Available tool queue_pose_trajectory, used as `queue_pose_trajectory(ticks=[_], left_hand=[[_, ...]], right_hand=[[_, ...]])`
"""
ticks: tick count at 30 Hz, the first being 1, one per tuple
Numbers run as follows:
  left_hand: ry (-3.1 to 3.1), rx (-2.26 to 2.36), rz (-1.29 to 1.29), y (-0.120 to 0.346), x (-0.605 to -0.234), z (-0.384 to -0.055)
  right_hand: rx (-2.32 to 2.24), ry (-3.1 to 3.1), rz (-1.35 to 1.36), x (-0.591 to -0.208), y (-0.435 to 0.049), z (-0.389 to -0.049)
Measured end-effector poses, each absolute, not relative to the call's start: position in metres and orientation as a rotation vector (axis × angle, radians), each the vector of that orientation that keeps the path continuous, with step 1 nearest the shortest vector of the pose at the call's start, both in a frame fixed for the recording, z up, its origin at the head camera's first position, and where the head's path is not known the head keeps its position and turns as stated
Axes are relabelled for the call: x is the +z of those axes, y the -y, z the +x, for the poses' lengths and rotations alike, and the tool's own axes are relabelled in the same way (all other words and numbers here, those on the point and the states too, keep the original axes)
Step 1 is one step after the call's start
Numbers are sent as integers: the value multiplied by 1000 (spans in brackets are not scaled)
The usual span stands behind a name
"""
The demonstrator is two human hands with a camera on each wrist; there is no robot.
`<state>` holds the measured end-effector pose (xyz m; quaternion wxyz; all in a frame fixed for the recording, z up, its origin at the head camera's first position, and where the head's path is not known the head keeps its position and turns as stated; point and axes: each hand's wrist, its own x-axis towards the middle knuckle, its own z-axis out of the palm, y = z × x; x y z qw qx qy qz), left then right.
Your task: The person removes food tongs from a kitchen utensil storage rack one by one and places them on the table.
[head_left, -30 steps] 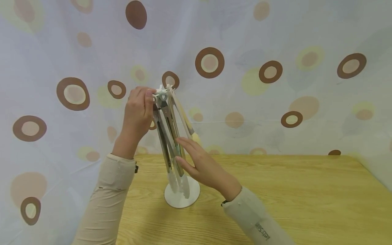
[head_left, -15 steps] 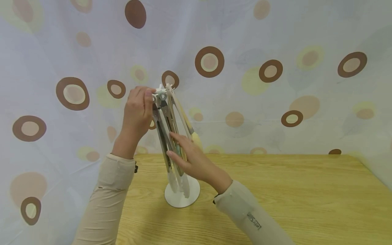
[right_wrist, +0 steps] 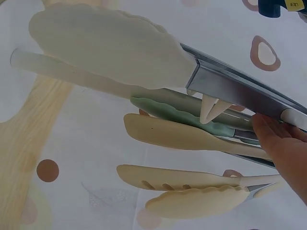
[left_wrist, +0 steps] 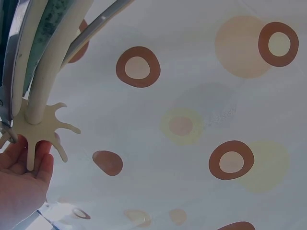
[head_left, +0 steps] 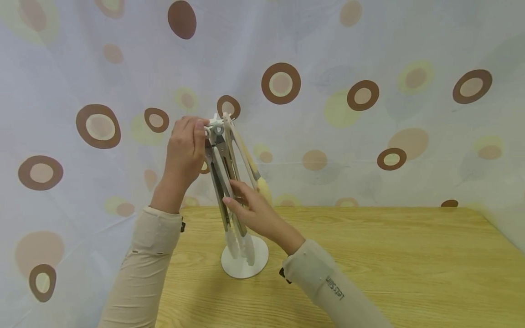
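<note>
A white utensil stand (head_left: 239, 272) carries several hanging utensils. At its top, my left hand (head_left: 183, 148) grips the rim of the hooked holder (left_wrist: 53, 127), fingers among the hooks in the left wrist view. My right hand (head_left: 258, 210) holds one metal pair of tongs (right_wrist: 235, 88) partway down, its thumb in front and fingers bent behind. These tongs have broad pale scalloped tips (right_wrist: 110, 48). Beyond them hang green-tipped tongs (right_wrist: 172, 114), a beige spatula (right_wrist: 168, 134), a slotted turner (right_wrist: 192, 178) and beige-tipped tongs (right_wrist: 201, 202).
The round base stands on a wood-grain table (head_left: 389, 264). Behind it hangs a pale curtain (head_left: 320, 123) with brown rings and spots. A yellowish utensil end (head_left: 263, 187) sticks out to the right of the stand.
My right hand has moved left onto the tongs, and its straight fingers have bent around them. The left hand has stayed at the top of the stand.
</note>
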<state>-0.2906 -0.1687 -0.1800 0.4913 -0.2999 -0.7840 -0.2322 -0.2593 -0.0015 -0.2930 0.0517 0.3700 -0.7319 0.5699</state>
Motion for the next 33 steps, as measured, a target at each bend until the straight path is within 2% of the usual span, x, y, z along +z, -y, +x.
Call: queue_pose_trajectory(ticks=[16,23,33], left_hand=[[1891,-556,-740,168,-180,-290],[1901,-569,-724,168,-180,-289],[1908,-577,-724,168,-180,-289]], right_hand=[[1917,2101,1152,-295,6,-258],[2197,2115,1112,-296,6,-257],[2512,1904,1196,-302,11,-261]])
